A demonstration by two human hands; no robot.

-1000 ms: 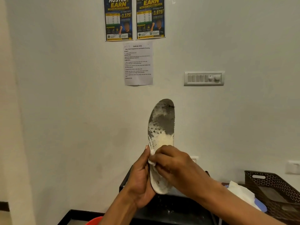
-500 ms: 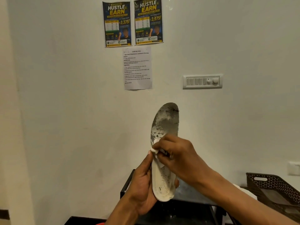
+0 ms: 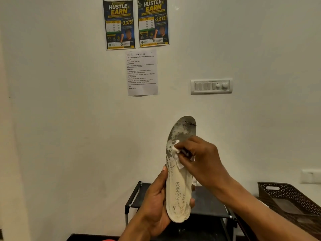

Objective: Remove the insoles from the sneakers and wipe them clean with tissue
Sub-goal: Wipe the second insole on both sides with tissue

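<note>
The left grip point(image 3: 156, 202) clasps the insole point(image 3: 178, 193) heel, upright above the rack point(image 3: 206, 206). The right grip point(image 3: 199, 159) pinches tissue point(image 3: 176, 150) against its middle. Hard strokes may buckle the free toe or tear the tissue.

Upright grimy insole point(image 3: 178, 193); white tissue point(image 3: 177, 154) touching it.

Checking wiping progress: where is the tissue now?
Head view, centre: crumpled white tissue, pinched by the right hand against the middle of the grey-stained white insole.

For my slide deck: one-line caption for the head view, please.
The left hand holds a soiled insole upright while the right hand wipes it with tissue.
</note>
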